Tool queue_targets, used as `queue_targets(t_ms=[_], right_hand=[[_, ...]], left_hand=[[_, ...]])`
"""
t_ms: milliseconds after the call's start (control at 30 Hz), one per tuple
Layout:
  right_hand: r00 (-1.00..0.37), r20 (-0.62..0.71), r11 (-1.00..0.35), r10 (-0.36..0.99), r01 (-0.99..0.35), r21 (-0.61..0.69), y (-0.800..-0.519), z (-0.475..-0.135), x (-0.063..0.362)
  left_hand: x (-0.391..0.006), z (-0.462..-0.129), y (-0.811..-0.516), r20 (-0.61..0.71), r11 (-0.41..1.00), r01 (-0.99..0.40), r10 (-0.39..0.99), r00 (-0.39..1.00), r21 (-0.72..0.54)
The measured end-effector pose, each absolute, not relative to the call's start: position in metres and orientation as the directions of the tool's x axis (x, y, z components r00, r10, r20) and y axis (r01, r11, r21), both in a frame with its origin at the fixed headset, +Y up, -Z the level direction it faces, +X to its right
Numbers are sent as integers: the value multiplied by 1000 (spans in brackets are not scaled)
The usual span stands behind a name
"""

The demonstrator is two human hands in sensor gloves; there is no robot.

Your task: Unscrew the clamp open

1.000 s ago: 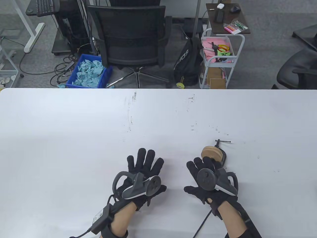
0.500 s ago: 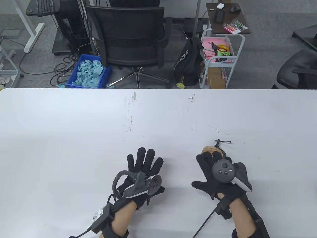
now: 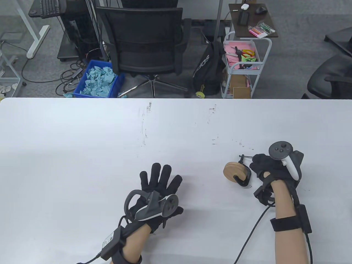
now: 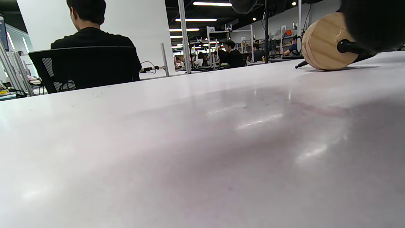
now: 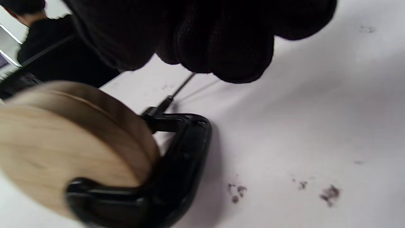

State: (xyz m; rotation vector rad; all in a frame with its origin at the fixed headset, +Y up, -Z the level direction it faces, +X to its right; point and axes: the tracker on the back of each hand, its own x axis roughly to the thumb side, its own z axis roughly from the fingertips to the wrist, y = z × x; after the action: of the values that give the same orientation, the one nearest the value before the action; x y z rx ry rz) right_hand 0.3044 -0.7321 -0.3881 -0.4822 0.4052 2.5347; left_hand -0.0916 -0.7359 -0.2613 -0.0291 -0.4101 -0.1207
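Note:
A black C-clamp (image 3: 245, 177) lies on its side on the white table (image 3: 82, 143), clamped on a stack of round wooden discs (image 3: 233, 171). Its thin screw handle bar (image 3: 245, 157) points right. My right hand (image 3: 256, 162) is just right of the clamp, fingers curled around the bar's right end. In the right wrist view the bar (image 5: 182, 85) runs up under my curled fingers (image 5: 221, 47), above the clamp (image 5: 183, 152) and discs (image 5: 69, 142). My left hand (image 3: 159, 178) rests flat on the table, fingers spread, well left of the clamp. The left wrist view shows the discs (image 4: 326, 42) far off.
The table carries dark scuff marks (image 3: 144, 132). My right glove's cable (image 3: 254, 224) trails over the table toward the front edge. Beyond the far edge stand an office chair (image 3: 143, 41), a blue bin (image 3: 99, 79) and a white cart (image 3: 242, 66).
My right hand has moved from the clamp's near side, over the discs, to its right and has curled onto the handle bar. The left hand has stayed flat.

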Motion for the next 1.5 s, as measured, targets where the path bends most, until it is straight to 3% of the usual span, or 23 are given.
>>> queue_targets(t_ms=[167,733,833,933,1133,1300,1500], right_hand=[[-863,-391,-859,319,-438,266,-757,-396,296],[-925,-282,-899,256,-335,281,-755,-380,277],[-907,-262,-895,330,-388,219,-749,-372,279],[-877,-236,-851,418,-469,236,-748,-365,281],[-864,-88,-852,496,-504,141,-734,-346,267],[-732,36,-732,680,-676,86,-718,-322,249],[-624,214,-640,751,-768,9,-710,-298,229]], left_hand=[[-90,-261,-737,401,990,140,-125,908,-8],[-90,-260,-739,399,993,111,-112,910,26],[-91,-259,-738,396,994,107,-110,911,30],[-92,-258,-737,397,993,108,-113,911,36],[-93,-255,-735,397,994,96,-105,912,44],[-90,-257,-739,408,995,99,-101,907,28],[-82,-256,-742,421,995,100,-104,901,31]])
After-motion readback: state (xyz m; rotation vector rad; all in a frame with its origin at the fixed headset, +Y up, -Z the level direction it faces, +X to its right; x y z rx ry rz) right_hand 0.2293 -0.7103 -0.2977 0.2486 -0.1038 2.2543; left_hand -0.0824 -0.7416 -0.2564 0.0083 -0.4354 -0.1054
